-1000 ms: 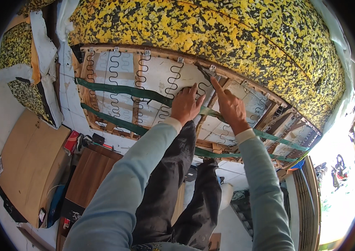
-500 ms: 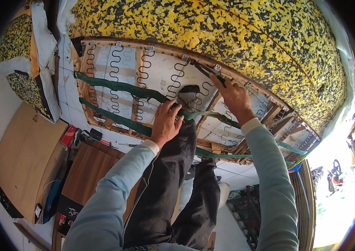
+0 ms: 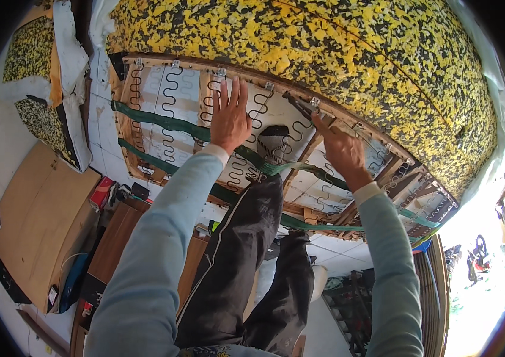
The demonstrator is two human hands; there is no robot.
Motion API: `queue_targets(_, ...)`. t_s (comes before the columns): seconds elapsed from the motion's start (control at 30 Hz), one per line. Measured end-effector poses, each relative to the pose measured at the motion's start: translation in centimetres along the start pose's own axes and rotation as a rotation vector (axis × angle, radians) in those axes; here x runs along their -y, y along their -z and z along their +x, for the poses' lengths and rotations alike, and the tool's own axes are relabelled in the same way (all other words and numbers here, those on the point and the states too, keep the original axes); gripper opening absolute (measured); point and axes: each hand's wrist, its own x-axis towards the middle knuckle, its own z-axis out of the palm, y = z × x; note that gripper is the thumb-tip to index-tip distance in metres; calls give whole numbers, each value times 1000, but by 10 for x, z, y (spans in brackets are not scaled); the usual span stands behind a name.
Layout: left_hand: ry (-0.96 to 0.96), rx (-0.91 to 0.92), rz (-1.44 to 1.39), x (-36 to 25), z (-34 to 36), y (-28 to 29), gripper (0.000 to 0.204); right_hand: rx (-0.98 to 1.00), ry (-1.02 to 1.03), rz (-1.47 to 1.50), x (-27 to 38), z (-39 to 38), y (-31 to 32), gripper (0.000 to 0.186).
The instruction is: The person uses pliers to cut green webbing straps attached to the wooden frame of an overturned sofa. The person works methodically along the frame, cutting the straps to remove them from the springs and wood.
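Green webbing point(image 3: 166, 122) across wavy metal springs point(image 3: 170, 94)

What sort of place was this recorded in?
Probably a furniture or upholstery workshop: there is a bare wooden frame with zigzag springs, green straps across it, and a mass of yellow-and-black padding.

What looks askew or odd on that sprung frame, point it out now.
The upper green strap looks odd: it dips and narrows where it crosses the person's leg, near the patterned sock, instead of running flat. It may be slack or twisted; I can't tell which.
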Motion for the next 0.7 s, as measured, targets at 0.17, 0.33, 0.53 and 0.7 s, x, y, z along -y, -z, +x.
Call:
queue_targets(0.17,11,122,47,1,12,0,98,-169,-238,463,60,-19,-2,65)
queue_targets(0.33,-39,161,139,4,19,11,90,-125,-642,751,99,-17,-14,55)
queue_targets(0.53,-122,179,164,29,25,28,84,-70,-854,893,130,-41,-4,39)
queue_targets(0.7,-98,222,193,25,26,29,88,-106,-932,979,128,-68,-11,34)
